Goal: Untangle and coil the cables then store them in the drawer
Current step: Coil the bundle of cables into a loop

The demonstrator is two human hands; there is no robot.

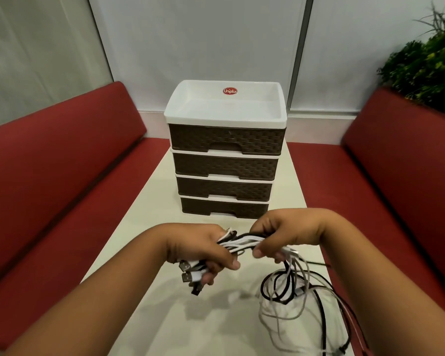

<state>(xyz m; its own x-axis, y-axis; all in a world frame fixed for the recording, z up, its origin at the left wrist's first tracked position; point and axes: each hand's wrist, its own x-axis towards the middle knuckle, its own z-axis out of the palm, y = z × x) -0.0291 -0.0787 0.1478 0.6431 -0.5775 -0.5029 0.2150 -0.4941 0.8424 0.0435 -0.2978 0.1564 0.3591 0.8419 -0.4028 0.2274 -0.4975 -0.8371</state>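
A bundle of black, white and grey cables (242, 242) stretches between both hands above the cream table (149, 222). My left hand (198, 249) grips the end with several USB plugs (188, 272) sticking out below the fingers. My right hand (285, 233) closes around the bundle's other side. From there tangled loops (301, 291) hang down onto the table at the right. The drawer unit (225, 150), white frame with several brown woven-look drawers, stands behind the hands; all drawers are closed.
Red upholstered benches (49, 176) run along both sides of the table, the right one (401, 176) close to the dangling cables. A green plant (427, 60) stands at the far right. The unit's white top tray (226, 104) has a red sticker.
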